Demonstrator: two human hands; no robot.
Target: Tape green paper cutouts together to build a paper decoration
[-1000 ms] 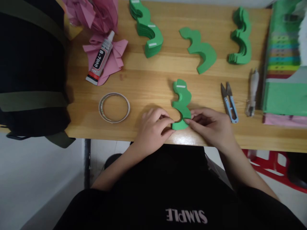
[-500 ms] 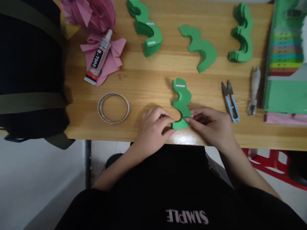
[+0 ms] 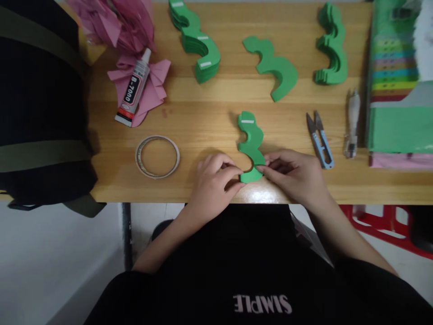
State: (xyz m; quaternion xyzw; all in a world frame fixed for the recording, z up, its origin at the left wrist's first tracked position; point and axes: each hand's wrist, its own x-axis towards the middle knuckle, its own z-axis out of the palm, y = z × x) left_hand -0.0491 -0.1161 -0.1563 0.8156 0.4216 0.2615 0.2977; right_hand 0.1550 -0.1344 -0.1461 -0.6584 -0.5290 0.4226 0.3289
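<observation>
A wavy green foam cutout [image 3: 251, 137] lies close to the table's front edge, with a white tape strip across its far end. My left hand [image 3: 216, 183] pinches the near end of the cutout from the left, thumb and forefinger at its tip. From the right, my right hand [image 3: 292, 174] grips the same cutout at its lower bend, thumb on top and the other fingers curled beside it. Whether the cutout is one layer or several at that spot I cannot tell.
Behind are a taped green stack [image 3: 206, 49], a single cutout [image 3: 275, 65] and another stack [image 3: 334, 47]. A tape roll [image 3: 137, 155], glue tube [image 3: 133, 90] and pink paper [image 3: 157, 83] lie left; thread snips [image 3: 320, 142], a pen-like tool [image 3: 352, 122] and green packs [image 3: 399, 131] lie right.
The view has shifted slightly, so the table things sit a little further left. Both hands keep their hold on the cutout, with hardly any movement.
</observation>
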